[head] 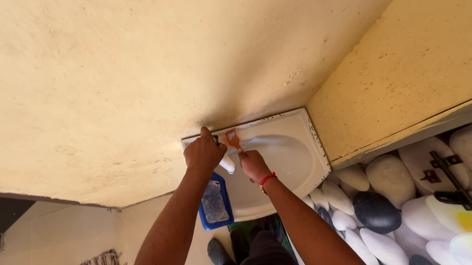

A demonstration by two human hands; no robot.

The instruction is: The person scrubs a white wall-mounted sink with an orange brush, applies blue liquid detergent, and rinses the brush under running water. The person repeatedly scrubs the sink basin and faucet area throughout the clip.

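- Right hand (254,165) is pinching a small orange-handled brush (232,139), bristles working up by the sink's back ledge.
- Left hand (204,152) is clamping down over the white tap (227,164), which pokes out just below its fingers.
- Glossy white ceramic washbasin (294,162) is looking slick, so the brush could slip.
- Blue soap tray (215,205) is sitting under the left wrist, right at the rim; an elbow nudge could probably tip it off.
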